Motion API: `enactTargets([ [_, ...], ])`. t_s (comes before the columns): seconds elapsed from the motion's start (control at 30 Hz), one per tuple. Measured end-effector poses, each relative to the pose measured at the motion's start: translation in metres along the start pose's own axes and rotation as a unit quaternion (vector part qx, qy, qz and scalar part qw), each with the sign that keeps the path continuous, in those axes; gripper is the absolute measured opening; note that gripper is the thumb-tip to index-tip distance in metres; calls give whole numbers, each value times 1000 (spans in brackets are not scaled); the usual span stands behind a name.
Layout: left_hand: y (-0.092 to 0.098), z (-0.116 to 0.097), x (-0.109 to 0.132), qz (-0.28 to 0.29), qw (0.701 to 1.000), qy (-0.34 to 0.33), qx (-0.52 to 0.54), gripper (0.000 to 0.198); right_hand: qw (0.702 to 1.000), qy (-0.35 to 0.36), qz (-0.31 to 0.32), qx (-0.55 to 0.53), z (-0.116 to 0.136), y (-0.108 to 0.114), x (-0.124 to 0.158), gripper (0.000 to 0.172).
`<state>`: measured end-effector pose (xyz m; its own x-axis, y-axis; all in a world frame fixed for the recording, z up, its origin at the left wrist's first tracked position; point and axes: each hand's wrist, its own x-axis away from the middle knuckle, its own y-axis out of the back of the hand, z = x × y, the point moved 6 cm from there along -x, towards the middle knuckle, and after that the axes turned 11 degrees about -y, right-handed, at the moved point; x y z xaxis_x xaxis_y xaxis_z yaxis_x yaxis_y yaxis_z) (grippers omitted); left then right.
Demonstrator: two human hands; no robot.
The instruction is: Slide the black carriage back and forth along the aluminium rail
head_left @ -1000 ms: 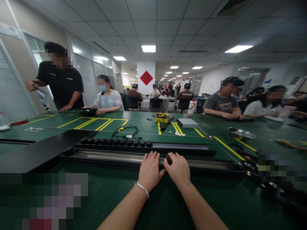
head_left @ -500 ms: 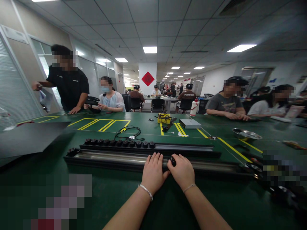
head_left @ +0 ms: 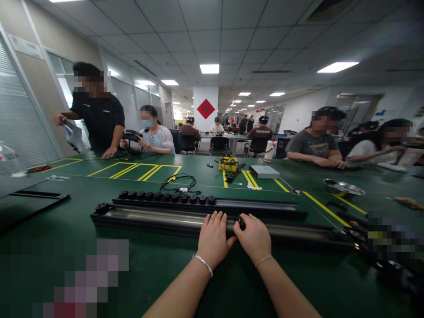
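Note:
Two long black rails lie across the green table in front of me. On the near rail [head_left: 149,219] rests my left hand [head_left: 214,239], fingers flat and stretched over its top. Right beside it, my right hand [head_left: 254,237] pinches a small black knob [head_left: 242,223] against the same rail. The far rail [head_left: 251,204] carries a row of several black knobs [head_left: 165,196] along its left half.
A black cable [head_left: 179,181], a yellow box [head_left: 227,163], a grey box [head_left: 264,171] and a metal dish [head_left: 343,187] lie further back. A black panel [head_left: 29,201] sits at left. Several people sit or stand around the table's far side.
The black panel at left has slid away leftward and lower. The seated person at back left lifted a black headset. My hands stay on the near rail.

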<state>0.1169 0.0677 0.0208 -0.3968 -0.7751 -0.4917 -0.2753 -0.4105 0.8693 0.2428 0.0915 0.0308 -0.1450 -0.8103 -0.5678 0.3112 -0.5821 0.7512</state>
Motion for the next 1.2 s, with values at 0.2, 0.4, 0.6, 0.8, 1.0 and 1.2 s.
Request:
enactTargets([
  [0.2,1,0,0,-3,1000,-2,0,64,1000,-9,11,3,1,1,0,33],
  [0.4,4,-1,1,-13,1000,-3,1,59,1000,-24,19,3,0,6,1,31],
  [0.6,3,1,1,-18,1000,-6,5,56,999,-25,27,0,0,7,0,31],
  [0.8,4,0,0,-13,1000,-8,10,56,1000,-20,17,1,0,6,0,31],
  [1.0,5,-1,1,-5,1000,-5,8,57,1000,-17,15,6,-3,4,-2,30],
  [1.2,7,-1,0,3,1000,1,16,57,1000,-13,8,2,-5,5,-3,28],
])
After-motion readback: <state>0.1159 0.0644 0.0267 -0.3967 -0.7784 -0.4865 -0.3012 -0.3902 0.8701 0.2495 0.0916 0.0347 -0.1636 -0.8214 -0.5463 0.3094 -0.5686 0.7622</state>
